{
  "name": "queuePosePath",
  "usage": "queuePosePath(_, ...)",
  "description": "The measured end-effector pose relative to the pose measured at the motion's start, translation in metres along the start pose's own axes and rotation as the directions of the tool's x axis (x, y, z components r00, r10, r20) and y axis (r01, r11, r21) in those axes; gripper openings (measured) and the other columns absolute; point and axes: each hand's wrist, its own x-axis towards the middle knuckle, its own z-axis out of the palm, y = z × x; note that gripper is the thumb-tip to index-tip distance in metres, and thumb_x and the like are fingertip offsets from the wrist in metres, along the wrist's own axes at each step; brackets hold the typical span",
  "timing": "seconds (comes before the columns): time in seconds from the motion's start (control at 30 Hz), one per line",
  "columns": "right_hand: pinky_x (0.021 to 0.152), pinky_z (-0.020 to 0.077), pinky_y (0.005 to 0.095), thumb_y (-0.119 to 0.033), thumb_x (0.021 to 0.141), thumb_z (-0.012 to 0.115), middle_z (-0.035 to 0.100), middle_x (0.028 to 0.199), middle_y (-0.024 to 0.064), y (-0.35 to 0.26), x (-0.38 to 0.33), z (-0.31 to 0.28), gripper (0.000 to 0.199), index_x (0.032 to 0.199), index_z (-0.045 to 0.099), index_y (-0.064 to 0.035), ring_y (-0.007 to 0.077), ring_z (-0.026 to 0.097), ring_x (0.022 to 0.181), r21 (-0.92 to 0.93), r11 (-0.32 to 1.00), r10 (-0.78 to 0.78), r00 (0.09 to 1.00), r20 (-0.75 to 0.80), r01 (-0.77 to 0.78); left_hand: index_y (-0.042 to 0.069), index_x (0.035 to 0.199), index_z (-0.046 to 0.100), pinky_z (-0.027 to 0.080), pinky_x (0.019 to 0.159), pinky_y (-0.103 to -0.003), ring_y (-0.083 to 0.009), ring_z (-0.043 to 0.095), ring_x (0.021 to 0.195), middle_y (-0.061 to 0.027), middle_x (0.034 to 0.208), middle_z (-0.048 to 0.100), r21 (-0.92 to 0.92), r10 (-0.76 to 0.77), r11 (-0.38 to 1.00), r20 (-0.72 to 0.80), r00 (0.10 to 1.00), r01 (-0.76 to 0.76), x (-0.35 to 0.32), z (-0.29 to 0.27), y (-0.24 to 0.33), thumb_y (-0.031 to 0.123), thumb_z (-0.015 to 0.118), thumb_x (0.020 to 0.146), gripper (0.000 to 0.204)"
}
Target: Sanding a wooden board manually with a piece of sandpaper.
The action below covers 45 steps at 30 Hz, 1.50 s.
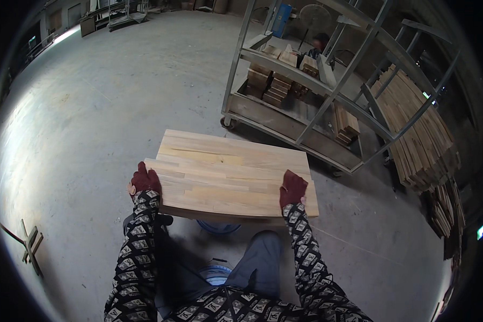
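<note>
A pale wooden board [220, 180] made of glued strips lies flat in front of me, above my knees. A step at its far left corner suggests a second panel beneath, but I cannot tell for sure. My left hand [145, 181], in a dark red glove with bare fingertips, is closed round the board's left edge. Near the right end, my right hand [293, 189] in a matching glove is closed against the board. Its fingertips are mostly hidden. Under the board's near edge, part of a blue round object [218, 227] shows.
A metal-framed cart [265, 124] on casters holds stacked wood pieces [278, 88] ahead to the right. Beyond it leans a large stack of long planks [416, 131]. A crossed stand foot [31, 248] is on the concrete floor [86, 123] at left. Another person [320, 43] is behind the cart.
</note>
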Motion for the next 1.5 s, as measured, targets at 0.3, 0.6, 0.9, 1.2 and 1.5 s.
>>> queuePosePath(0.3,0.103,0.0348,0.0566,-0.025,0.072,0.074,0.053,0.112,0.0189,-0.165,0.014,0.02,0.056,0.119,0.053,-0.0027,0.0396,0.049,0.114,0.203,0.967,-0.137,0.987,-0.086,0.152,0.01,0.137,0.052,0.052,0.083,-0.057,-0.0437,0.068,0.095,-0.0231,0.105,0.069,0.034,0.008,0.999,-0.052,0.999,-0.007,0.003,0.007,-0.006,0.038,0.056,0.094,0.051)
queuePosePath(0.6,0.099,0.0369,0.0546,-0.02,0.073,0.071,0.053,0.111,0.019,-0.152,0.014,0.013,0.056,0.123,0.052,-0.0029,0.0409,0.05,0.113,0.33,0.894,-0.31,0.95,-0.036,0.304,0.009,0.137,0.051,0.052,0.083,-0.058,-0.044,0.068,0.096,-0.025,0.105,0.068,0.018,0.04,0.999,-0.048,0.998,-0.039,0.001,0.003,-0.005,0.037,0.056,0.094,0.051)
queuePosePath(0.9,0.09,0.0403,0.0528,-0.02,0.074,0.072,0.055,0.105,0.0186,0.003,0.001,0.022,0.044,0.112,0.056,-0.0049,0.0394,0.052,0.107,-0.028,0.994,0.105,0.992,-0.064,-0.107,0.012,0.14,0.049,0.051,0.086,-0.058,-0.0456,0.068,0.098,-0.0265,0.107,0.068,0.018,0.008,1.0,-0.043,0.999,-0.008,0.004,0.006,-0.005,0.042,0.054,0.095,0.054)
queuePosePath(1.2,0.091,0.0414,0.0521,-0.022,0.074,0.07,0.055,0.108,0.0171,-0.26,0.018,0.018,0.047,0.116,0.056,-0.0053,0.0387,0.052,0.108,0.357,0.888,-0.306,0.952,-0.015,0.29,0.012,0.142,0.049,0.051,0.089,-0.059,-0.0464,0.066,0.103,-0.0273,0.11,0.067,0.001,0.002,1.0,-0.003,1.0,-0.002,0.003,0.001,-0.005,0.041,0.052,0.097,0.054)
queuePosePath(1.5,0.096,0.0399,0.0528,-0.015,0.075,0.069,0.056,0.109,0.0153,-0.01,0.006,0.014,0.052,0.123,0.054,-0.0038,0.0381,0.054,0.108,0.056,0.994,-0.095,0.995,-0.044,0.097,0.012,0.14,0.05,0.051,0.088,-0.058,-0.0464,0.066,0.102,-0.0275,0.11,0.067,-0.032,-0.008,0.999,0.016,1.0,0.009,0.005,0.005,-0.005,0.041,0.053,0.096,0.053)
